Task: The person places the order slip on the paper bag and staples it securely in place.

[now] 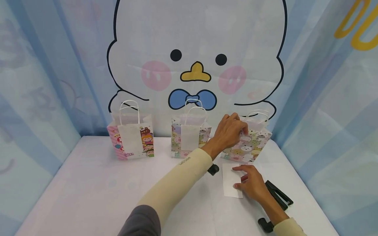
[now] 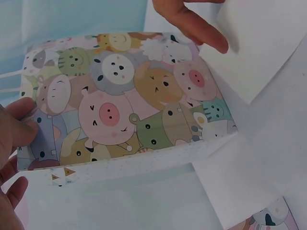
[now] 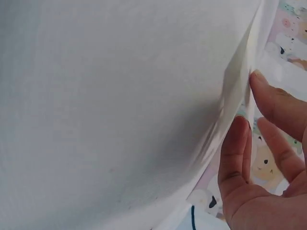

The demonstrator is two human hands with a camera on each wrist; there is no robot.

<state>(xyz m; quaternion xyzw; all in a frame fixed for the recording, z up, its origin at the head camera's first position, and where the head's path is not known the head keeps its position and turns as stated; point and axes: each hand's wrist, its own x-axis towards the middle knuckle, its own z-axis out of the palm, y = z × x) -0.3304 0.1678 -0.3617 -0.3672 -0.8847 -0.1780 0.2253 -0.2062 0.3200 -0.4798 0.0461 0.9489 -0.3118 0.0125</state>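
Note:
My left hand (image 1: 228, 130) grips the upper left edge of a small paper bag (image 1: 246, 144) printed with cartoon animals, which leans at the right of the table. In the left wrist view the fingers (image 2: 17, 129) curl at the edge of the bag's animal print (image 2: 115, 115). Just in front of that bag, a white rectangular paper (image 1: 230, 182) lies on the table. My right hand (image 1: 251, 183) holds its right side, thumb and index fingertips on it. The right wrist view shows the fingers (image 3: 235, 148) at the edge of thin white layers (image 3: 237, 86).
A similar animal-print bag (image 1: 189, 139) stands in the middle, and a pink cartoon bag (image 1: 131, 141) at the left. Right of my right hand lies a black stapler-like tool (image 1: 277, 195). Small black objects sit by my left forearm (image 1: 213, 169) and right wrist (image 1: 265, 225).

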